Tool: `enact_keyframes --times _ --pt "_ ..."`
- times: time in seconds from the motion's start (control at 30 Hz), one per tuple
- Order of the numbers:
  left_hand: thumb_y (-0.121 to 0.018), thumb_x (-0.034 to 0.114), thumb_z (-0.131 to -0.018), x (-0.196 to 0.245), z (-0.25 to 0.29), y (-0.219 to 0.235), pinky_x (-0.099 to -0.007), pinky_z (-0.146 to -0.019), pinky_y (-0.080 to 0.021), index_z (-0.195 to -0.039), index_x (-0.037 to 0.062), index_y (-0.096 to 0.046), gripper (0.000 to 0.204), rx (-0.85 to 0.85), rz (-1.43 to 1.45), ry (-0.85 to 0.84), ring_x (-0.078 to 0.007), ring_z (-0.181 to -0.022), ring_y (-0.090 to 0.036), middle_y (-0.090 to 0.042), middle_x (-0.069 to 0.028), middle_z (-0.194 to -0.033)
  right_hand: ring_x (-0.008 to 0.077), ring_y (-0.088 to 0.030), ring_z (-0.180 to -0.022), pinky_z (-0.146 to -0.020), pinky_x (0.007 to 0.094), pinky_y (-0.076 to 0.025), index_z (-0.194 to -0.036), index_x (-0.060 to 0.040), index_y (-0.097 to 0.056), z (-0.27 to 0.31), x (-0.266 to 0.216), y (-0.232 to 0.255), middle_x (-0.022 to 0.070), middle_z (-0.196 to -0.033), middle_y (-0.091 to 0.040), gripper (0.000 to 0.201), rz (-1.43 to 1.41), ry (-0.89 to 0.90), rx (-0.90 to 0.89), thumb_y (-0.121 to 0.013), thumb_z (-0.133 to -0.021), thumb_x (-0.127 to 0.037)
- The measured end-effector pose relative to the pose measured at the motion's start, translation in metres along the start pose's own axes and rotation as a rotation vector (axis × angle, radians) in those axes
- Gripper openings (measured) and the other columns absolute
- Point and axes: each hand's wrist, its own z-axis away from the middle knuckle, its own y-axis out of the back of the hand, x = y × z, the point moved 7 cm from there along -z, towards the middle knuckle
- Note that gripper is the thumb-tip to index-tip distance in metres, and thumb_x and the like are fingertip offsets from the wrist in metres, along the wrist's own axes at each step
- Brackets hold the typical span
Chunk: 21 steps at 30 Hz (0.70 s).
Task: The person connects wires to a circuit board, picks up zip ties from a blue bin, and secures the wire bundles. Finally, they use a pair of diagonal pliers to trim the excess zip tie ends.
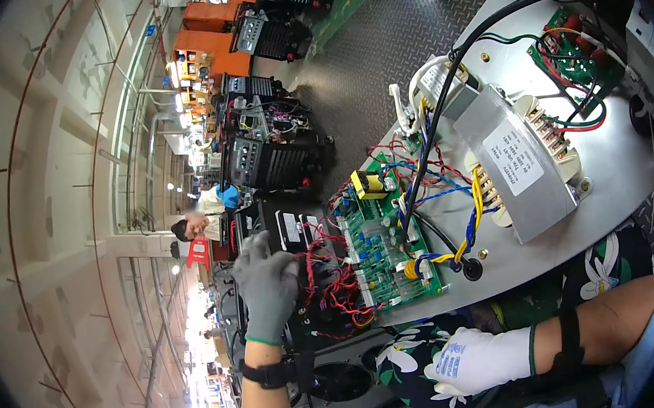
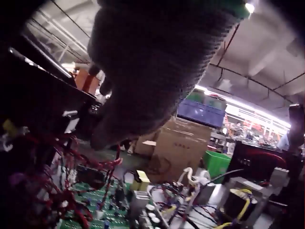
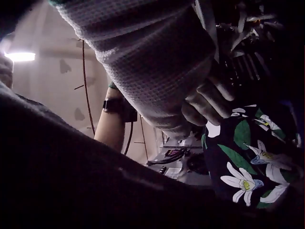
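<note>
My left hand (image 1: pixel 268 286) in a grey glove is raised beside a bundle of red wires (image 1: pixel 336 287). Its fingers extend and nothing shows between them. In the left wrist view, a gloved fingertip (image 2: pixel 101 138) is right above the red wires. Next to them is a green circuit board (image 1: pixel 388 249) with a yellow-wrapped component (image 1: pixel 369 184), mounted at the edge of a metal plate (image 1: pixel 463 289). My right hand (image 1: pixel 483 359), in a white glove, lies against dark floral cloth (image 1: pixel 407 355). Its fingers (image 3: pixel 209 102) hang loosely curled, holding nothing.
A labelled transformer (image 1: pixel 518 164) sits on the plate, with a thick black cable (image 1: pixel 444 104) arching over it. A smaller green board (image 1: pixel 575 58) with red and green wires is farther along. Several black machines (image 1: pixel 274 158) stand in a row; a person (image 1: pixel 208 212) is behind.
</note>
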Motion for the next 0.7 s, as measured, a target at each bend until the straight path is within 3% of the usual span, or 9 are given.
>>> enact_keyframes --times 0.1,0.2,0.23,0.27,0.33,0.53,0.6,0.63,0.7 --pt "-0.067 0.02 -0.073 0.032 0.007 0.011 -0.0465 -0.101 -0.029 -0.082 0.0127 -0.07 0.012 -0.193 0.147 -0.24 -0.0348 -0.124 -0.04 -0.051 -0.0137 -0.128 0.0328 -0.064 -0.073 -0.065 0.0457 -0.051 -0.1 -0.0065 -0.055 0.0 0.002 -0.002 0.0118 -0.083 -0.063 0.034 -0.022 -0.021 0.05 -0.045 -0.092 -0.038" --pt "-0.063 0.021 -0.082 -0.024 0.007 -0.01 -0.0324 -0.072 -0.047 -0.084 0.0094 -0.069 0.013 -0.142 0.539 0.336 -0.0238 -0.083 -0.063 -0.066 -0.0053 -0.091 0.033 -0.064 -0.073 -0.064 0.0459 -0.051 -0.101 -0.0062 -0.056 -0.002 0.0 -0.006 0.012 -0.084 -0.063 0.035 -0.021 -0.002 -0.008 -0.045 -0.092 -0.038" --pt "-0.058 0.018 -0.086 -0.03 0.003 -0.007 -0.0237 -0.055 -0.043 -0.085 0.0061 -0.068 0.016 -0.073 0.659 0.28 -0.0133 -0.06 -0.057 -0.063 -0.0032 -0.07 0.033 -0.064 -0.073 -0.064 0.0459 -0.051 -0.101 -0.0062 -0.056 -0.001 -0.001 -0.005 0.012 -0.084 -0.063 0.035 -0.017 -0.004 -0.003 -0.045 -0.092 -0.038" --pt "-0.058 0.018 -0.086 -0.033 0.003 -0.007 -0.0237 -0.055 -0.043 -0.085 0.0061 -0.068 0.016 -0.07 0.66 0.274 -0.0133 -0.06 -0.057 -0.063 -0.0032 -0.07 0.0329 -0.064 -0.073 -0.064 0.046 -0.051 -0.101 -0.0061 -0.056 0.0 -0.003 -0.004 0.0123 -0.084 -0.063 0.035 -0.011 0.014 0.008 -0.045 -0.092 -0.038" --pt "-0.056 0.017 -0.087 -0.038 0.01 -0.017 -0.0221 -0.054 -0.04 -0.089 0.0023 -0.066 0.018 -0.216 1.115 0.587 -0.0066 -0.06 -0.05 -0.06 -0.0019 -0.069 0.0328 -0.064 -0.074 -0.064 0.046 -0.051 -0.101 -0.0059 -0.056 -0.001 -0.005 -0.005 0.0126 -0.084 -0.062 0.034 -0.002 0.029 0.023 -0.045 -0.093 -0.038" --pt "-0.055 0.02 -0.088 0.013 0.016 -0.006 -0.0247 -0.055 -0.043 -0.089 0.0036 -0.061 0.018 -0.509 0.948 0.245 -0.0101 -0.059 -0.054 -0.061 -0.0023 -0.067 0.0327 -0.064 -0.073 -0.063 0.0457 -0.05 -0.1 -0.0062 -0.056 0.001 -0.004 -0.001 0.0124 -0.084 -0.063 0.036 0.01 0.018 0.021 -0.045 -0.093 -0.039" --pt "-0.053 0.02 -0.088 -0.009 0.009 -0.001 -0.0218 -0.05 -0.038 -0.087 0.0046 -0.059 0.016 -0.06 0.106 0.029 -0.0083 -0.057 -0.053 -0.058 -0.0013 -0.063 0.0333 -0.064 -0.073 -0.063 0.0463 -0.051 -0.1 -0.0064 -0.056 -0.002 -0.002 -0.007 0.0118 -0.083 -0.062 0.036 0.02 -0.013 0.001 -0.044 -0.093 -0.04" --pt "-0.05 0.018 -0.09 -0.033 0.004 -0.01 -0.022 -0.05 -0.039 -0.086 0.0042 -0.059 0.017 -0.07 0.258 0.287 -0.0088 -0.053 -0.052 -0.059 -0.003 -0.063 0.0333 -0.064 -0.073 -0.063 0.0463 -0.051 -0.1 -0.0064 -0.056 -0.004 -0.004 -0.01 0.0118 -0.083 -0.062 0.036 0.023 -0.006 -0.005 -0.044 -0.093 -0.04" --pt "-0.05 0.018 -0.091 -0.037 0.002 -0.011 -0.0217 -0.05 -0.039 -0.086 0.0041 -0.06 0.017 -0.099 0.58 0.409 -0.0089 -0.053 -0.052 -0.059 -0.0034 -0.064 0.0332 -0.064 -0.072 -0.063 0.0464 -0.051 -0.098 -0.0068 -0.056 -0.004 -0.004 -0.01 0.0109 -0.081 -0.062 0.036 0.082 0.001 0.006 -0.044 -0.093 -0.04"
